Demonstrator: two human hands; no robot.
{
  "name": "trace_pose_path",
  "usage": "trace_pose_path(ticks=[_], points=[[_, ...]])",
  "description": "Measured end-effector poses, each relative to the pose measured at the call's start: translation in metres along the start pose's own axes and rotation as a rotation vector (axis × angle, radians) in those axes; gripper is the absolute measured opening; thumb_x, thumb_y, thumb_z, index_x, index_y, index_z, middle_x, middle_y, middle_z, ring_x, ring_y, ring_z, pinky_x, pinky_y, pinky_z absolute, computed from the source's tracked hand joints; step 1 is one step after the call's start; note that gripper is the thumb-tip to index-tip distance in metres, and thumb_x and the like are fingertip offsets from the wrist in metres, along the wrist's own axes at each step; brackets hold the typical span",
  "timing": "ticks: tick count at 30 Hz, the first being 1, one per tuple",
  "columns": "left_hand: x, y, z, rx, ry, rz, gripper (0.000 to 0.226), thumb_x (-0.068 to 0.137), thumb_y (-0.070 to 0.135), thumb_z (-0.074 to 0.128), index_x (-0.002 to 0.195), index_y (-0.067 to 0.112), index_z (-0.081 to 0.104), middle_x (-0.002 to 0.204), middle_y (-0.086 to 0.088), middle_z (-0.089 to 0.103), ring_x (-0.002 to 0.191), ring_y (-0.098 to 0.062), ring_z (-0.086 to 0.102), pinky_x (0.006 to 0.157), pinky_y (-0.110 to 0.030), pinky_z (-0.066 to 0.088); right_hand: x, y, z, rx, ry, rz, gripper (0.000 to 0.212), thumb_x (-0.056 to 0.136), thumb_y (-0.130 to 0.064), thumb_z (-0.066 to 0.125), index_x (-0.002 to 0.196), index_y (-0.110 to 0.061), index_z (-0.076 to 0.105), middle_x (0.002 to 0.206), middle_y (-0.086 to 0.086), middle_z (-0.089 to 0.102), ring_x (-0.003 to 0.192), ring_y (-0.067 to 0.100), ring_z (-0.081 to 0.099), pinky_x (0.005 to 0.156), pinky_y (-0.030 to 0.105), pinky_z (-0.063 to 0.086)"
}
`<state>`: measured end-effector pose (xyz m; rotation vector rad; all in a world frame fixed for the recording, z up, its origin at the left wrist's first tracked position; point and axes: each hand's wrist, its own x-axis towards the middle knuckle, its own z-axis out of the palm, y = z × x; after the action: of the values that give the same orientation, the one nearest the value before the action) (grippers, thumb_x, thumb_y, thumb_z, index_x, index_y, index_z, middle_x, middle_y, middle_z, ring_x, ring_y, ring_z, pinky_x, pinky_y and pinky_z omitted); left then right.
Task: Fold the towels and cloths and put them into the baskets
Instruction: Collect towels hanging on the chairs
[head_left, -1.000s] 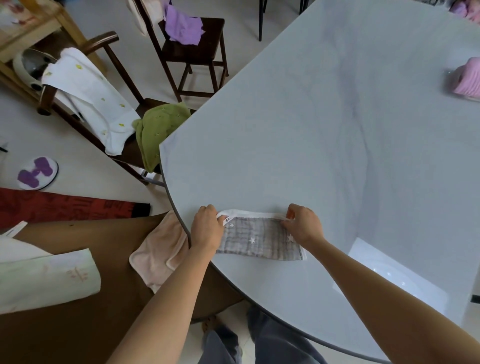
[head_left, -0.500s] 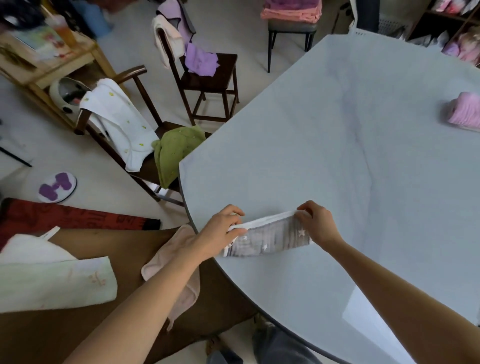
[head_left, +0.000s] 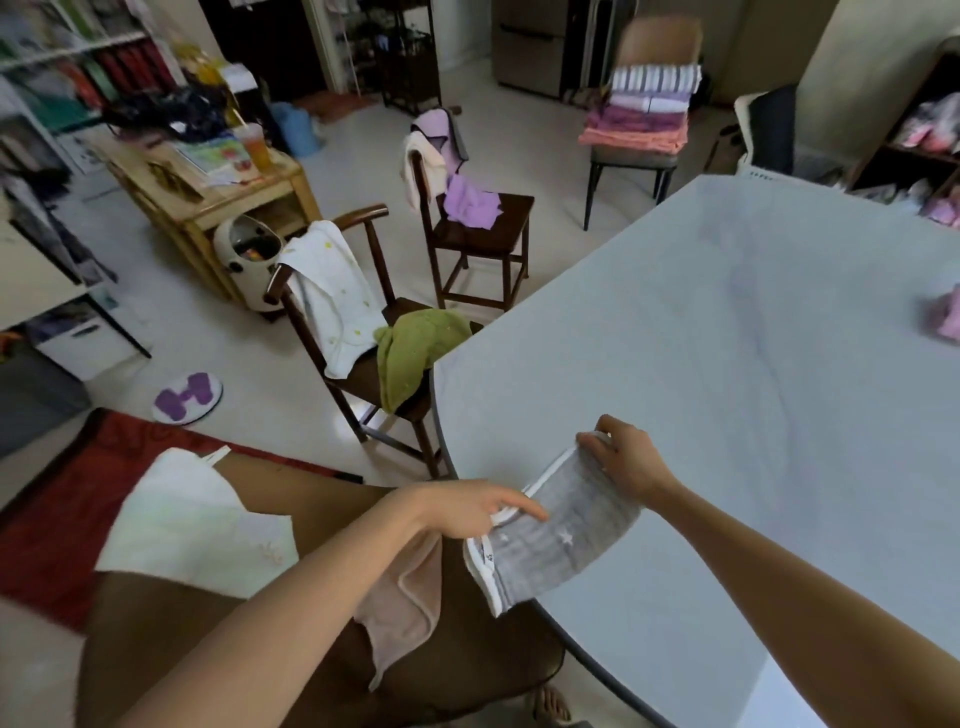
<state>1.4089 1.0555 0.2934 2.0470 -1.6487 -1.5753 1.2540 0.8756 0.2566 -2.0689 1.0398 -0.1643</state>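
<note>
**Grey cloth, at table edge**

My right hand (head_left: 626, 464) pinches the grey cloth (head_left: 556, 535)'s far end; left hand (head_left: 467, 509) pinches its white hem. It overhangs the table (head_left: 727, 364). No basket visible. Earlier flat, now lifted, slanted.

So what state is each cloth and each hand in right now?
grey cloth: folded, lifted, hanging over the table edge
left hand: pinches the cloth's near end
right hand: grips its far end
green cloth: crumpled on a chair
white towel: draped over the chair back
pink cloth: unfolded, hanging
</note>
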Motion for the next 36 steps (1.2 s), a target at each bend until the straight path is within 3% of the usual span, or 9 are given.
trace_pose_path(ticks=[5,6,7,8,13,18,23,27,36], points=[[-0.02,-0.009,-0.001,-0.093,0.056,-0.045,0.076,0.085,-0.009,0.038,0.133,0.047,0.05,0.128,-0.006,0.057,0.112,-0.021,0.058,0.086,-0.024,0.048,-0.01,-0.001,0.009,-0.109,-0.069,-0.006,0.026,0.095,-0.031,0.053,0.075,-0.018,0.044,0.075,0.001,0.055,0.077,0.025,0.052,0.065,0.031,0.033],[-0.023,-0.008,-0.002,-0.092,0.062,-0.061,0.076,0.084,-0.01,0.037,0.133,0.046,0.052,0.139,-0.005,0.05,0.107,-0.021,0.059,0.078,-0.017,0.047,-0.012,-0.001,0.012,-0.125,-0.063,-0.004,0.026,0.096,-0.032,0.053,0.076,-0.018,0.044,0.077,0.002,0.057,0.079,0.026,0.053,0.065,0.031,0.034],[-0.025,-0.006,-0.003,-0.088,0.063,-0.076,0.075,0.083,-0.01,0.035,0.132,0.045,0.054,0.105,0.011,0.028,0.105,-0.023,0.058,0.073,-0.015,0.044,-0.013,-0.003,0.016,-0.128,-0.048,0.0,0.024,0.096,-0.032,0.052,0.078,-0.017,0.045,0.079,0.003,0.058,0.08,0.027,0.054,0.066,0.032,0.036],[-0.023,-0.007,-0.003,-0.079,0.064,-0.087,0.077,0.081,-0.009,0.033,0.129,0.046,0.056,0.114,-0.006,0.058,0.108,-0.027,0.058,0.074,-0.018,0.043,-0.014,-0.005,0.019,-0.12,-0.028,0.01,0.023,0.096,-0.032,0.052,0.082,-0.015,0.046,0.08,0.004,0.059,0.082,0.028,0.055,0.067,0.033,0.037],[-0.02,-0.012,0.003,-0.155,0.118,-0.204,0.073,0.079,-0.01,0.027,0.131,0.03,0.059,0.147,-0.001,0.043,0.121,-0.029,0.052,0.094,-0.032,0.046,-0.014,-0.023,0.026,-0.04,0.004,0.005,0.021,0.096,-0.029,0.05,0.088,-0.01,0.051,0.081,0.002,0.06,0.077,0.024,0.055,0.067,0.035,0.04],[-0.024,-0.018,0.004,-1.048,0.268,-0.265,0.041,0.084,-0.018,0.03,0.114,0.0,0.05,0.121,-0.016,0.053,0.095,-0.022,0.062,0.074,-0.031,0.059,-0.033,-0.057,0.036,-0.003,-0.01,-0.223,0.009,0.091,-0.021,0.059,0.084,-0.017,0.06,0.083,-0.002,0.065,0.074,0.015,0.058,0.07,0.029,0.046],[-0.023,-0.022,-0.004,-1.472,0.298,-0.156,0.039,0.087,-0.022,0.027,0.11,-0.002,0.052,0.116,-0.026,0.057,0.1,-0.034,0.065,0.085,-0.04,0.056,-0.055,-0.082,0.064,-0.073,0.025,-0.413,0.016,0.089,-0.029,0.064,0.086,-0.013,0.067,0.081,-0.001,0.063,0.073,0.014,0.055,0.066,0.026,0.044],[-0.029,-0.023,-0.008,-1.502,0.298,-0.112,0.037,0.087,-0.021,0.023,0.104,-0.008,0.053,0.118,-0.03,0.058,0.071,-0.026,0.071,0.1,-0.042,0.047,-0.06,-0.081,0.077,-0.124,0.04,-0.448,0.015,0.089,-0.026,0.063,0.095,-0.014,0.07,0.089,0.0,0.064,0.078,0.014,0.056,0.069,0.026,0.047],[-0.033,-0.021,-0.008,-1.503,0.332,-0.109,0.039,0.085,-0.02,0.022,0.098,-0.008,0.056,0.099,-0.028,0.067,0.083,-0.03,0.07,0.091,-0.04,0.053,-0.06,-0.088,0.084,-0.034,0.086,-0.406,0.014,0.089,-0.021,0.065,0.097,-0.013,0.074,0.091,0.0,0.064,0.077,0.013,0.058,0.068,0.026,0.048]])
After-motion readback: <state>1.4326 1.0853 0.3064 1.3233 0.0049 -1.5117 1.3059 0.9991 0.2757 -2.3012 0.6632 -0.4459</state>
